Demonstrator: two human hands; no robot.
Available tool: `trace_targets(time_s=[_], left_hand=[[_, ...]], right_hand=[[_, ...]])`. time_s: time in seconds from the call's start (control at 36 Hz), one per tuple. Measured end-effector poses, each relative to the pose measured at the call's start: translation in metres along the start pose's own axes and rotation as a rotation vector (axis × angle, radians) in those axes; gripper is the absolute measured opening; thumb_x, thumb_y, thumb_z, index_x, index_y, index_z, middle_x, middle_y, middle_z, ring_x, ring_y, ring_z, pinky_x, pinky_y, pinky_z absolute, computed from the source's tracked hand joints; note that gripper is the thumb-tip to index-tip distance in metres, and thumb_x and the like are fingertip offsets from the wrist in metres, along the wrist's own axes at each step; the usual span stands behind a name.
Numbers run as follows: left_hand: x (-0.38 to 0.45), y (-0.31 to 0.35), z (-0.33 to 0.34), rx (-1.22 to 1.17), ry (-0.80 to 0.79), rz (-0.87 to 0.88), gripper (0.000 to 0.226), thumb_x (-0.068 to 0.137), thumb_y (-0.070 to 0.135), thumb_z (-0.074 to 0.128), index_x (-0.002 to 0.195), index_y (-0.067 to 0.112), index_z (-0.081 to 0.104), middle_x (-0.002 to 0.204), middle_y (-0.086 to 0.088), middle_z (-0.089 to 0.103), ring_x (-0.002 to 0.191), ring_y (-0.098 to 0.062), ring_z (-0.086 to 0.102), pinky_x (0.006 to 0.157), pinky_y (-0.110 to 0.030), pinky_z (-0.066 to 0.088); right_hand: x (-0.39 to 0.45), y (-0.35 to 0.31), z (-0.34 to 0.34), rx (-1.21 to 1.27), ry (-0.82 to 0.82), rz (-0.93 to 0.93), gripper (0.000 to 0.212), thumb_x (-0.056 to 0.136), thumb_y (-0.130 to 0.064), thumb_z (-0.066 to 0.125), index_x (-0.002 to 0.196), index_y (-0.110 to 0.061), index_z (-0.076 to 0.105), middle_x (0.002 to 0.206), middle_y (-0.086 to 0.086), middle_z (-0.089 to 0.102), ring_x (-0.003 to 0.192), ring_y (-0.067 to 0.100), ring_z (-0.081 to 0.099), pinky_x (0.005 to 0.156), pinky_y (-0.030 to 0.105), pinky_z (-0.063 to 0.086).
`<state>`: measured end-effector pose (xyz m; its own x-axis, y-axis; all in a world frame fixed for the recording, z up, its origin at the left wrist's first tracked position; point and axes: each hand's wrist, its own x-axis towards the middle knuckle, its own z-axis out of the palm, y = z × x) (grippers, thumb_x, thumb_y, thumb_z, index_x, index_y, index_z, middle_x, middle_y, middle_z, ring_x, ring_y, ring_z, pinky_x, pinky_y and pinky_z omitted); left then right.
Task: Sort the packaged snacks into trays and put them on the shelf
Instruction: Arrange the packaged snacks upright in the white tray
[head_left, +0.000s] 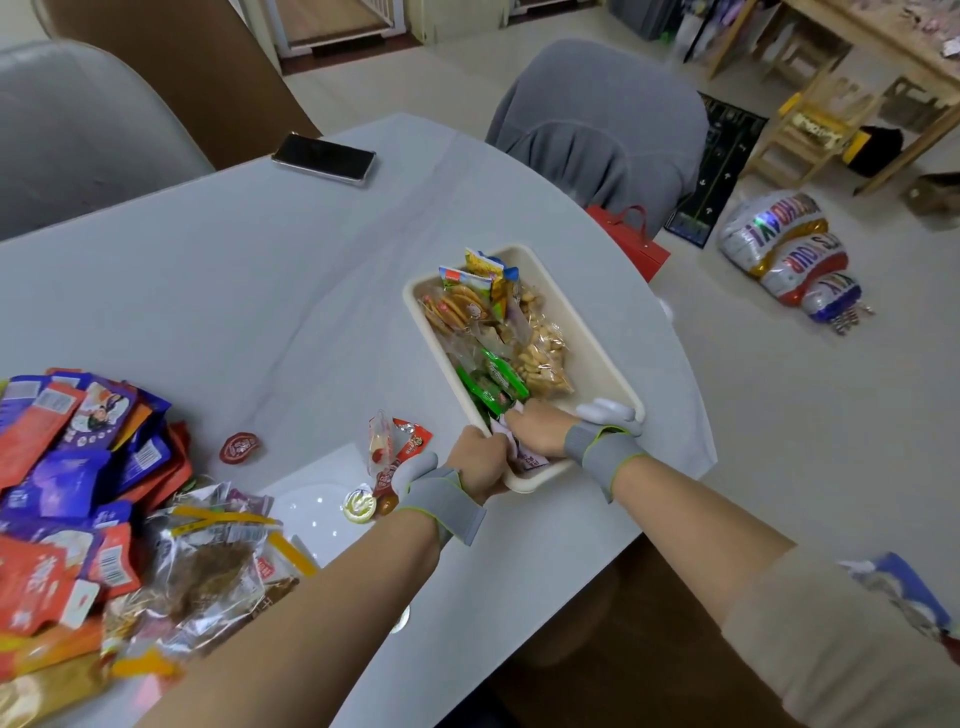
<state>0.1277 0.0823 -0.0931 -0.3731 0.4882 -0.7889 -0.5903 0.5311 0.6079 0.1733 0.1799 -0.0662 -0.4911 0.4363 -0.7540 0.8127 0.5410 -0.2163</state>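
A cream rectangular tray (587, 322) lies on the grey table (234, 291) near its right edge. Packaged snacks (493, 338) fill it: biscuits, nuts, green and blue packets. My left hand (475, 460) grips the tray's near left corner. My right hand (550, 428) holds the near right end, thumb inside the tray on a pale packet and gloved fingers curled over the rim. Both hands wear grey wrist wraps. A big pile of red, purple and clear snack packets (88, 514) covers the table's left front.
A few small loose snacks (387, 452) and a red round sweet (239, 448) lie between pile and tray. A black phone (324, 157) sits at the far side. Grey chairs (597, 119) stand around the table. Foil balloons (789, 254) and a red bag (631, 236) are on the floor at right.
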Motion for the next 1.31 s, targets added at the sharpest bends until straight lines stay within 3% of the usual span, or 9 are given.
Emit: trace_targets(time_s=[0.17, 0.28, 0.42, 0.56, 0.69, 0.78, 1.0, 1.19, 1.31], left_hand=[[-0.013, 0.003, -0.006, -0.014, -0.067, -0.001, 0.025, 0.082, -0.002, 0.048, 0.106, -0.005, 0.045, 0.097, -0.022, 0.049, 0.081, -0.034, 0.057, 0.065, -0.046, 0.057], [-0.024, 0.007, -0.011, -0.036, -0.138, -0.024, 0.013, 0.091, -0.001, 0.046, 0.083, 0.009, 0.052, 0.08, -0.014, 0.055, 0.068, -0.023, 0.057, 0.063, -0.034, 0.056], [-0.029, 0.008, -0.029, 0.034, -0.182, -0.045, 0.024, 0.081, 0.024, 0.066, 0.099, 0.011, 0.057, 0.095, -0.009, 0.064, 0.088, -0.026, 0.064, 0.083, -0.038, 0.056], [-0.031, 0.01, -0.054, 0.079, -0.138, -0.033, 0.038, 0.093, 0.042, 0.055, 0.117, 0.012, 0.059, 0.115, -0.01, 0.064, 0.108, -0.028, 0.062, 0.083, -0.037, 0.057], [-0.041, 0.021, -0.095, 0.072, -0.029, 0.147, 0.018, 0.097, 0.019, 0.05, 0.101, 0.005, 0.062, 0.094, -0.013, 0.067, 0.076, -0.022, 0.063, 0.065, -0.026, 0.052], [-0.041, 0.029, -0.131, 0.185, 0.118, 0.267, 0.016, 0.097, 0.008, 0.047, 0.091, 0.007, 0.061, 0.085, -0.014, 0.063, 0.063, -0.018, 0.059, 0.056, -0.02, 0.049], [-0.029, -0.007, -0.182, 0.923, 0.304, 0.314, 0.025, 0.086, 0.014, 0.058, 0.109, 0.013, 0.066, 0.105, -0.005, 0.068, 0.101, -0.025, 0.062, 0.087, -0.029, 0.047], [-0.023, -0.047, -0.17, 1.032, 0.2, 0.31, 0.054, 0.084, 0.028, 0.066, 0.133, 0.013, 0.049, 0.131, -0.013, 0.05, 0.119, -0.028, 0.051, 0.097, -0.029, 0.039], [-0.019, -0.054, -0.165, 1.079, 0.198, 0.364, 0.054, 0.085, 0.031, 0.064, 0.135, 0.016, 0.048, 0.135, -0.012, 0.046, 0.122, -0.032, 0.048, 0.1, -0.031, 0.038]], right_hand=[[-0.005, -0.003, -0.006, 0.059, -0.043, 0.02, 0.044, 0.102, -0.028, 0.024, 0.111, 0.0, 0.056, 0.119, 0.021, 0.055, 0.108, 0.03, 0.05, 0.091, 0.035, 0.036], [-0.002, 0.006, -0.017, 0.06, -0.007, 0.011, 0.047, 0.102, -0.029, 0.017, 0.065, -0.013, 0.041, 0.084, 0.017, 0.052, 0.085, 0.027, 0.046, 0.088, 0.036, 0.038], [-0.014, 0.013, -0.03, 0.125, 0.025, 0.015, 0.026, 0.103, -0.018, 0.017, 0.095, -0.007, 0.039, 0.083, 0.018, 0.051, 0.064, 0.022, 0.044, 0.056, 0.029, 0.034], [-0.016, 0.027, -0.035, 0.18, 0.039, 0.062, 0.044, 0.101, -0.035, 0.024, 0.108, -0.006, 0.056, 0.103, 0.021, 0.061, 0.08, 0.027, 0.057, 0.057, 0.024, 0.038], [-0.033, 0.012, -0.05, 0.02, 0.189, -0.01, 0.034, 0.099, -0.018, 0.031, 0.08, -0.002, 0.055, 0.1, 0.024, 0.063, 0.088, 0.035, 0.063, 0.075, 0.033, 0.049], [-0.042, -0.019, -0.053, -0.109, 0.415, -0.131, 0.034, 0.094, -0.018, 0.036, 0.062, -0.009, 0.041, 0.075, 0.012, 0.052, 0.073, 0.029, 0.051, 0.061, 0.029, 0.037], [-0.025, -0.109, 0.011, -0.133, 0.262, -0.48, 0.03, 0.09, -0.01, 0.047, 0.118, -0.008, 0.058, 0.118, 0.013, 0.061, 0.111, 0.031, 0.055, 0.09, 0.035, 0.044], [0.015, -0.115, 0.073, -0.355, 0.182, -0.482, 0.069, 0.081, -0.002, 0.053, 0.142, -0.023, 0.03, 0.141, 0.01, 0.03, 0.118, 0.036, 0.045, 0.091, 0.038, 0.045], [0.025, -0.111, 0.081, -0.332, 0.151, -0.504, 0.06, 0.083, -0.004, 0.054, 0.139, -0.018, 0.039, 0.141, 0.013, 0.031, 0.119, 0.036, 0.045, 0.095, 0.035, 0.042]])
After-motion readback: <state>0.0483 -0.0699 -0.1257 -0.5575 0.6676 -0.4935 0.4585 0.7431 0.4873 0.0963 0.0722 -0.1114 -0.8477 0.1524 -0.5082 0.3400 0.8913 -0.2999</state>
